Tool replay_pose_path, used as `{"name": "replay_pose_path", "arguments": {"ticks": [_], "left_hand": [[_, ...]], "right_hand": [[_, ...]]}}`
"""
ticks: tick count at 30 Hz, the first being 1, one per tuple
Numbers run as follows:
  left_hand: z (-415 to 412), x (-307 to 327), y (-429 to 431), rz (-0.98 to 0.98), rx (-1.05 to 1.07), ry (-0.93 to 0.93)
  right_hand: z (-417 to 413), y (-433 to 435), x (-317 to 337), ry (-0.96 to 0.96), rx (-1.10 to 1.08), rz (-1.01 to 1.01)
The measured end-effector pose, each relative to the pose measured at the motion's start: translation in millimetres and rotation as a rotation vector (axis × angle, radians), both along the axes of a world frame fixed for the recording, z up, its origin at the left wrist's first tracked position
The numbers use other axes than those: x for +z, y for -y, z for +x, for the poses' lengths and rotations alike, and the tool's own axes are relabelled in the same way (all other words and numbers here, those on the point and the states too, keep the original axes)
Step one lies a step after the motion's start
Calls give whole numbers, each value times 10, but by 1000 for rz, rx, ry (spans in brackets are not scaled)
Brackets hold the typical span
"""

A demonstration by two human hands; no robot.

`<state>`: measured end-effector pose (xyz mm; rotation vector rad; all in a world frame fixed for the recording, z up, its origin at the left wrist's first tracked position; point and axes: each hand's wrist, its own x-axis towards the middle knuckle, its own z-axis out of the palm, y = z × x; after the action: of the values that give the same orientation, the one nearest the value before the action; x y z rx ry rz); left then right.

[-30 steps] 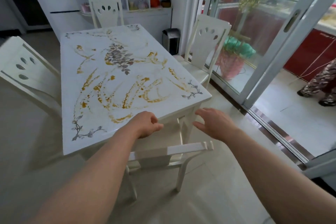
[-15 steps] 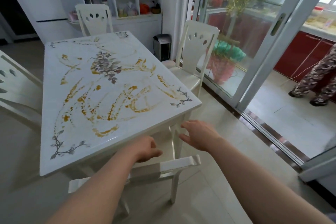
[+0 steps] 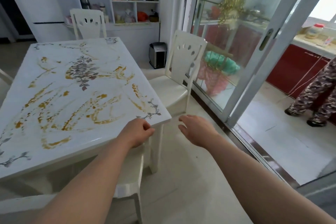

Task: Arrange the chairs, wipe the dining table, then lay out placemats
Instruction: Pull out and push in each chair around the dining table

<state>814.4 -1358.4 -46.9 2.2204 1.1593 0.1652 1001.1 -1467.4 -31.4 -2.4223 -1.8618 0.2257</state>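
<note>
My left hand [image 3: 139,132] hovers over the near right corner of the table [image 3: 76,96]. Its fingers are loosely curled and hold nothing. My right hand [image 3: 195,129] is just beside that corner, off the table and above the floor, with fingers relaxed, slightly spread and empty. The near chair [image 3: 127,186] sits below my left forearm, against the table's near edge. Neither hand touches it. The side chair [image 3: 179,78] stands at the table's right edge, beyond my right hand and apart from it. The far chair [image 3: 88,23] stands at the far end. Yellow-brown smears [image 3: 101,114] cover the tabletop.
</note>
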Motion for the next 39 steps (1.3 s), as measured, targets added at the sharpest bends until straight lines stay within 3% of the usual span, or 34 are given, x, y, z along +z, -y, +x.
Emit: {"name": "replay_pose_path", "arguments": {"ticks": [14, 39], "left_hand": [[1940, 123, -90, 30, 23, 114], [5071, 286, -2480, -85, 273, 251]], "right_hand": [[1881, -7, 124, -57, -91, 93], [5055, -2448, 289, -82, -101, 135]]}}
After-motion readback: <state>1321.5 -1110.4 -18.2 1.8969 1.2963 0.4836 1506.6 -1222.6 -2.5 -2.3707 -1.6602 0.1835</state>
